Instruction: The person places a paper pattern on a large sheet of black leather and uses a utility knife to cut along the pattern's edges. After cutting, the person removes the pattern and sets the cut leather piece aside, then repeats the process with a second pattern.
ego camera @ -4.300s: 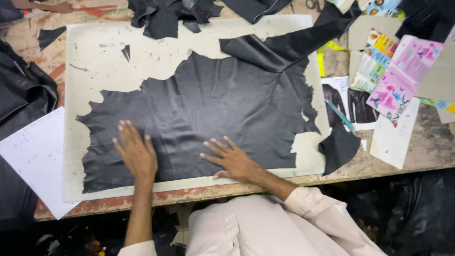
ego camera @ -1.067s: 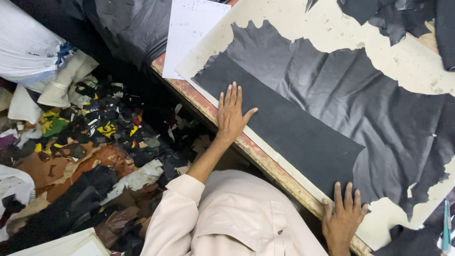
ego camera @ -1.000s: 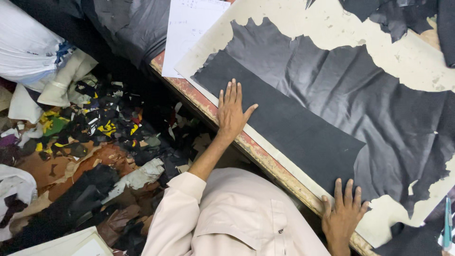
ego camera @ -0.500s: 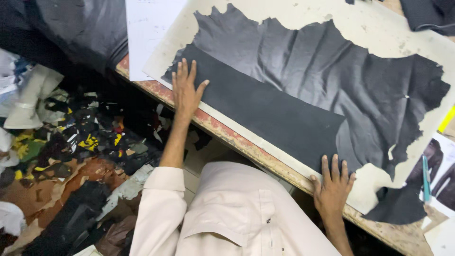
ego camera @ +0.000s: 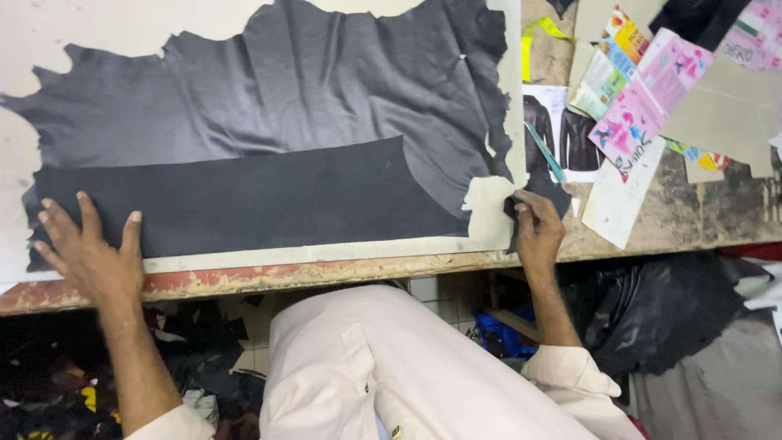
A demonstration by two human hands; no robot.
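Left hand: the left hand [ego camera: 91, 253] lies flat with fingers spread, pressing the near-left end of the dark strip [ego camera: 236, 200] — gripping nothing, only weighting it down.
Right hand: the right hand [ego camera: 538, 228] has its fingers pressed together on a small black scrap [ego camera: 544, 189] at the right edge of the cutting board [ego camera: 147, 23] (whether it truly pinches or only touches, I cannot tell).
Leather: the black hide [ego camera: 326, 90] is spread on the board, beyond both hands; the strip runs between them along the board's near edge.
What changed: half a second ago the right hand rested flat on the table edge [ego camera: 342, 273], well clear of the hide — now it has gone up to the scrap at the hide's right corner, while the left has kept its flat press.
Meaning: the work looks to have shifted from holding the piece flat to dealing with that loose corner bit.
Beyond the right hand: coloured papers [ego camera: 643, 98].
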